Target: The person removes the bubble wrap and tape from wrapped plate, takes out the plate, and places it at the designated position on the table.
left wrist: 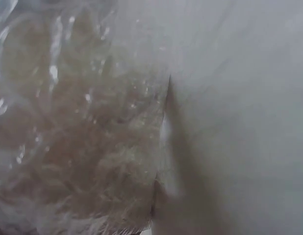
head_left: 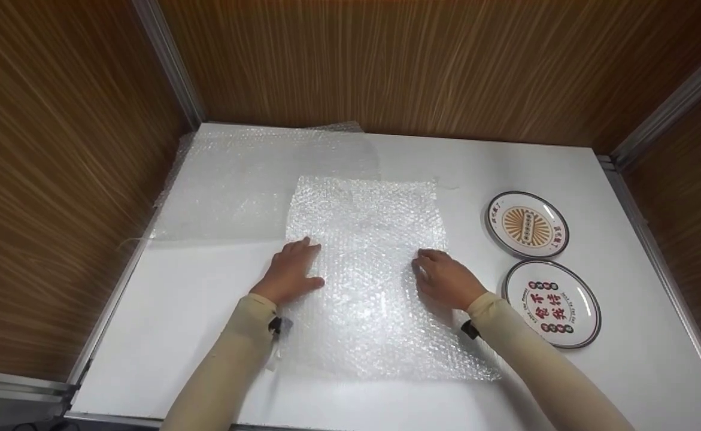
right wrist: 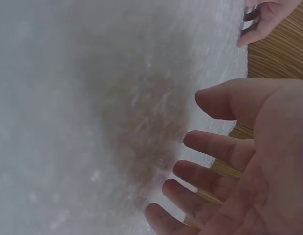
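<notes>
A sheet of bubble wrap [head_left: 362,287] lies flat on the white table in front of me. My left hand [head_left: 290,272] rests at its left edge, fingers and thumb spread. At the right edge is my right hand [head_left: 449,278], fingers slightly bent and touching the sheet. The right wrist view shows the right hand [right wrist: 239,161] with fingers apart beside the bubble wrap [right wrist: 53,122], nothing gripped, and part of the left hand [right wrist: 271,19] at the sheet's far edge. Clear bubble wrap [left wrist: 68,122] fills the left of the left wrist view; no fingers show clearly there.
Another bubble wrap sheet [head_left: 230,185] lies at the back left, partly under the front one. Two printed plates, one with a sunburst [head_left: 527,224] and one with red characters [head_left: 552,304], sit to the right. Wood-grain panels [head_left: 386,66] border the table [head_left: 170,311].
</notes>
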Motion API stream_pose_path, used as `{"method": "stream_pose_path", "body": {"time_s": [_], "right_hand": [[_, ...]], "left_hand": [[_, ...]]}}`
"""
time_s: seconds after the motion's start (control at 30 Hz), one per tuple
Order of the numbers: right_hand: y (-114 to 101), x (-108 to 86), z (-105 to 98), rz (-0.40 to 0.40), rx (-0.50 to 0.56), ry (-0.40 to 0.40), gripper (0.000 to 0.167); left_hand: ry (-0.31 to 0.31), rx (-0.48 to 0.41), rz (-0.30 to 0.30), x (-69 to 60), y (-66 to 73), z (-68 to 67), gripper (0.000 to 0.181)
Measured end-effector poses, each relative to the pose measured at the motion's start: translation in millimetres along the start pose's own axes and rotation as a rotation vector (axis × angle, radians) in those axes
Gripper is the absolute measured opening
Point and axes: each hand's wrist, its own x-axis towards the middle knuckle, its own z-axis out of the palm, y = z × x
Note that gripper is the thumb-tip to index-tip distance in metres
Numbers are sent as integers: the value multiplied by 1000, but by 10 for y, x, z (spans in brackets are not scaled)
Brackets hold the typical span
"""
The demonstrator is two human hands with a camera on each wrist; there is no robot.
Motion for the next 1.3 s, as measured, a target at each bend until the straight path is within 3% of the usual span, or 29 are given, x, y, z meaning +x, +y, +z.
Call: {"method": "stream_pose_path", "body": {"time_s": [0.37,0.43,0.53,0.6,0.7,0.73,0.8,0.9,0.97,1.03,1.3], "right_hand": [[-56,-37,80,31,12,3,39],[-61,-23,70,33,22,-6,39],[-45,-14,33,46,75,-35,41],[-4,-17,-11,94,129,-10,42],[116,-50,-114,251,166,115,40],[171,-65,-148,312,163,154,39],[283,-103,-220,436,148,170,37],[423,-155,-273,545,155,64,34],[485,-166,-283,560,196,5,28],[508,-143,-280,553,249,-3,24],[361,129,-247,494,340,169,17]], "left_hand": [[-2,-27,12,-24,-31,-2,80],[23,-57,16,-38,-42,-30,77],[131,-129,1,-65,-83,-90,69],[233,-169,-47,-92,-119,-139,63],[345,-191,-179,-151,-172,-217,53],[349,-195,-231,-178,-187,-242,50],[301,-207,-322,-230,-220,-273,47],[182,-232,-370,-258,-258,-308,43],[158,-257,-337,-256,-267,-315,36],[189,-272,-302,-263,-256,-328,29],[405,-275,-213,-421,-211,-605,20]]}}
